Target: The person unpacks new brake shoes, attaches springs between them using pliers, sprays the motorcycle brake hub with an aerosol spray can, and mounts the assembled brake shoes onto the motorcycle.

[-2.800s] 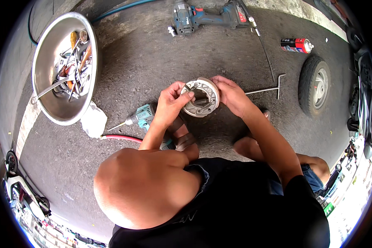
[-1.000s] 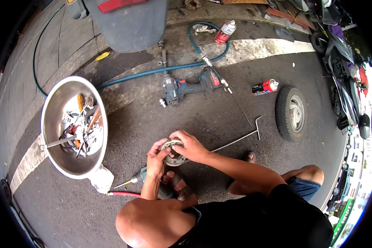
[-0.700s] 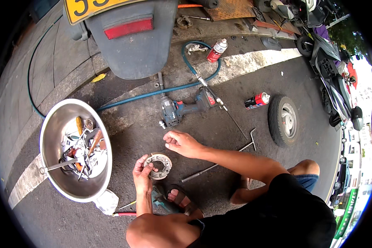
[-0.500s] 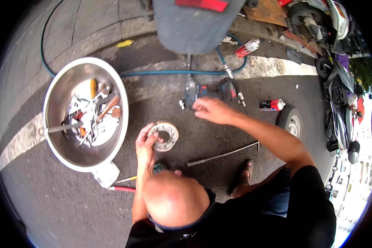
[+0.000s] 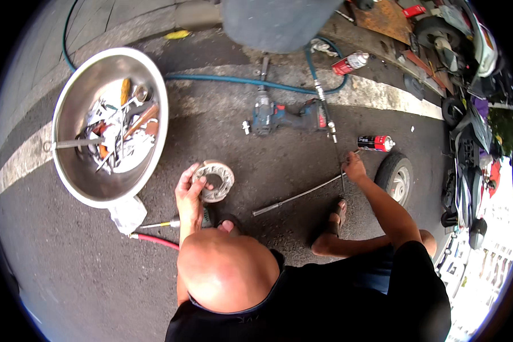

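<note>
My left hand [image 5: 189, 191] grips a pair of curved brake shoes [image 5: 226, 191] by the left side; together they form a ring. My right hand [image 5: 356, 168] is closed at the right end of a long, thin metal T-handle wrench [image 5: 302, 195], whose other end points toward the middle of the ground. Part of the handle is hidden by the fingers. Beyond the right hand lies a red and black spray can [image 5: 373, 143]. A blue and black cordless impact wrench [image 5: 290, 118] rests on its side farther off, with a small metal fitting [image 5: 246, 127] beside it.
At the left stands a large metal basin [image 5: 69, 181] full of hand tools. A blue air hose [image 5: 211, 77] with a blow gun [image 5: 325, 108] crosses the far side. A small wheel [image 5: 396, 179] lies right; a red hose [image 5: 157, 240] and plastic bag [image 5: 127, 215] lie near left.
My right hand has moved from the impact wrench, back and right, to the T-handle wrench's end. My left hand still holds the brake shoes. The view has shifted slightly.
</note>
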A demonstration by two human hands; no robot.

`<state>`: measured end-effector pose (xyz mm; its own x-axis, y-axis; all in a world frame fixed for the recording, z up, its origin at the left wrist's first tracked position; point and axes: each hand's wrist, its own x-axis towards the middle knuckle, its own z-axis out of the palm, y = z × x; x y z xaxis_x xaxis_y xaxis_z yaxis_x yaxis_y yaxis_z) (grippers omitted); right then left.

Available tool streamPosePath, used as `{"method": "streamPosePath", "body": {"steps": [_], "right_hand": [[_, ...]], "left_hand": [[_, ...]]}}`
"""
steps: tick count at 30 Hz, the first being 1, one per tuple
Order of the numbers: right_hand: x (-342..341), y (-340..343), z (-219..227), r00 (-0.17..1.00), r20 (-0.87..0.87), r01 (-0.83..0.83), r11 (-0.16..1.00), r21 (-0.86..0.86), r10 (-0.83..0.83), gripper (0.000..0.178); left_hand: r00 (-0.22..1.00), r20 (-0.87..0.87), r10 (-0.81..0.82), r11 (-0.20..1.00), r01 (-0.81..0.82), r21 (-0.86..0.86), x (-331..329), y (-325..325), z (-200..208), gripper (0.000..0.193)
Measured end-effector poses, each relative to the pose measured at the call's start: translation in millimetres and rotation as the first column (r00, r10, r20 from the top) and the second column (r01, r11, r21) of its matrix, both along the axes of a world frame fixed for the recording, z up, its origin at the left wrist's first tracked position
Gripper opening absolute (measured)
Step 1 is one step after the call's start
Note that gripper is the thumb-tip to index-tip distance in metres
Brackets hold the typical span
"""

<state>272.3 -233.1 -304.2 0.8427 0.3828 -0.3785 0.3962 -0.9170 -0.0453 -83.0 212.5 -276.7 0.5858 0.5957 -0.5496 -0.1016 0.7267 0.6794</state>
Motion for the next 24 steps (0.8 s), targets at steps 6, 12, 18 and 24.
{"method": "streamPosePath", "body": {"steps": [6, 12, 18, 24], "right_hand": [[-44, 38, 17, 0.988, 0.013, -0.15, 0.933, 0.327, 0.154, 0.013], [-33, 88, 30, 0.869, -0.476, 0.4, 0.758, 0.515, -0.136, 0.03], [34, 146, 45, 0.932, -0.359, 0.172, 0.811, 0.559, 0.05, 0.034], [22, 249, 60, 0.838, -0.44, 0.053, 0.756, 0.653, 0.321, 0.051]], "left_hand": [[0.996, -0.043, -0.082, 0.974, 0.089, 0.207, 15, -8, 35, 0.036], [0.996, -0.049, -0.077, 0.876, 0.091, 0.473, 45, 23, 145, 0.038], [0.973, -0.101, -0.209, 0.682, 0.219, 0.698, 86, 8, 282, 0.037], [0.893, -0.255, -0.369, 0.504, 0.424, 0.752, 138, -77, 367, 0.036]]}}
